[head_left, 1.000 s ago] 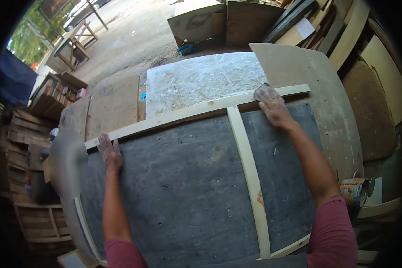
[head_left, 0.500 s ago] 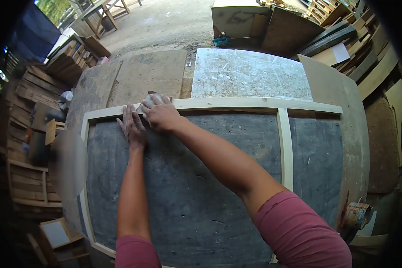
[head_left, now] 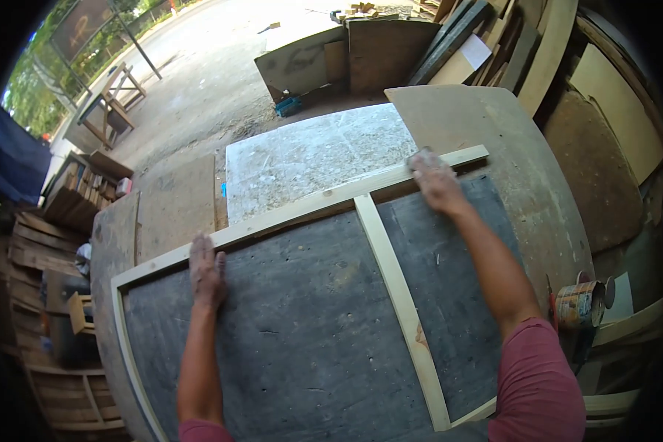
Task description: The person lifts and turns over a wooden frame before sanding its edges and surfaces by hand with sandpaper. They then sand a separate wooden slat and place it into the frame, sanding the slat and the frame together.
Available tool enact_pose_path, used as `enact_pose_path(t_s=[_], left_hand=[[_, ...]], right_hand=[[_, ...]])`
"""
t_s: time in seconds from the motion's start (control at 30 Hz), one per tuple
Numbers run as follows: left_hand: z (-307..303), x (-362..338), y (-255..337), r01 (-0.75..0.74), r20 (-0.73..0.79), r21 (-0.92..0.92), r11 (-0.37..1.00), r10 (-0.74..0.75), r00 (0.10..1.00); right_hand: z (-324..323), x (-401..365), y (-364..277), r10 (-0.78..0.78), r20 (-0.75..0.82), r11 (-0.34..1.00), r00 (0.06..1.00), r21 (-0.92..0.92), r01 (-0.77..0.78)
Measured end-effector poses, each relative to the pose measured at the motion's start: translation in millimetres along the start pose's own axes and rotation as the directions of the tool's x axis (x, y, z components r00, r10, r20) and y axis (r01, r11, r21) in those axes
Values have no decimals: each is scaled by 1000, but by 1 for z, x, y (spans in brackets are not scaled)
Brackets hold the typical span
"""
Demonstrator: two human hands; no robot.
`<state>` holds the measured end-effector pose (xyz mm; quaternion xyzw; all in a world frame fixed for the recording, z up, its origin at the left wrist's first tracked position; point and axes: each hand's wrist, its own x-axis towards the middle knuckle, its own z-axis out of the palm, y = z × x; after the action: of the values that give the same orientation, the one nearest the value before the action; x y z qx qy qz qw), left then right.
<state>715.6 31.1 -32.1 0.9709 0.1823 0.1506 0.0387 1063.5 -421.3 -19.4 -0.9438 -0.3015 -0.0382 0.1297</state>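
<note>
A pale wooden frame (head_left: 328,197) lies on a dark, scuffed board (head_left: 295,309), with a crosspiece (head_left: 398,295) joining its long far rail. My right hand (head_left: 437,184), dusty, is closed over a small piece of greyish sandpaper (head_left: 421,155) pressed on the far rail, right of the crosspiece joint. My left hand (head_left: 208,274) rests with its fingers stretched out against the same rail, towards its left end, holding nothing. The sandpaper is mostly hidden under the right fingers.
A white, worn panel (head_left: 309,158) and brown boards (head_left: 177,195) lie beyond the frame. A paint-stained can (head_left: 578,306) stands at the right. Timber and sheets (head_left: 597,132) lean at the far right; wood scraps (head_left: 88,184) are stacked at the left.
My right hand has slid far to the right along the rail with the sandpaper, away from my left hand. My left hand stays near the rail's left part. The view has turned right.
</note>
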Motion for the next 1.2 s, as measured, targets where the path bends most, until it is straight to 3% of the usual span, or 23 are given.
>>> enact_pose_path(t_s=[0.07, 0.1, 0.17, 0.27, 0.33, 0.4, 0.47, 0.53, 0.6, 0.63, 0.7, 0.73, 0.8, 0.83, 0.9, 1.03, 1.2], left_hand=[[-3, 22, 65, -61, 70, -53, 997, 64, 995], [0, 32, 92, -74, 108, -65, 995, 81, 991], [8, 55, 140, -118, 176, -93, 989, 133, 975], [37, 80, 211, -254, 177, -150, 956, 279, 944], [51, 91, 265, -348, 221, -156, 924, 376, 900], [61, 97, 300, -392, 143, -255, 884, 435, 889], [59, 98, 290, -387, 169, -250, 888, 433, 885], [50, 97, 232, -349, 195, -200, 916, 386, 902], [29, 73, 142, -143, 116, -205, 968, 169, 979], [21, 58, 88, -57, 115, -115, 992, 70, 991], [-6, 19, -14, 119, 119, -43, 992, -114, 986], [-12, -4, -61, 221, 110, 17, 975, -222, 969], [-18, -48, -128, 353, -27, 120, 928, -353, 935], [-18, -63, -138, 420, -58, 97, 902, -416, 908], [-18, -64, -137, 452, -87, 114, 885, -444, 892], [-23, -64, -128, 471, -99, 69, 880, -463, 881], [-23, -66, -131, 462, -137, 37, 886, -453, 881]], right_hand=[[2, 3, 90, 117, -8, 991, 993, -61, -117], [5, 4, 123, 265, -39, 963, 964, -32, -266], [-21, 9, 161, 396, 78, 916, 915, -98, -388], [3, 28, 148, 527, -3, 845, 850, -105, -524], [12, 23, 82, 246, 14, 967, 969, -74, -245], [25, 4, 1, -120, -70, 993, 990, 11, 121], [17, 3, 11, -123, -73, 992, 990, 27, 125], [7, 2, 45, -96, -64, 994, 993, 47, 99], [12, 9, 144, 48, -24, 998, 999, -32, -49], [9, 7, 175, 211, -77, 975, 975, -52, -215], [-31, -1, 147, 336, 49, 936, 941, -127, -328], [-26, 3, 137, 304, 69, 947, 950, -128, -294], [-10, 8, 111, 26, 115, 993, 993, -119, -12], [-3, 9, 82, -7, 137, 993, 990, -115, 23], [5, 3, -13, -295, 152, 953, 943, -28, 302], [31, 9, -206, -514, 182, 855, 838, 27, 518], [117, 32, -433, -771, -56, 601, 634, 264, 754]])
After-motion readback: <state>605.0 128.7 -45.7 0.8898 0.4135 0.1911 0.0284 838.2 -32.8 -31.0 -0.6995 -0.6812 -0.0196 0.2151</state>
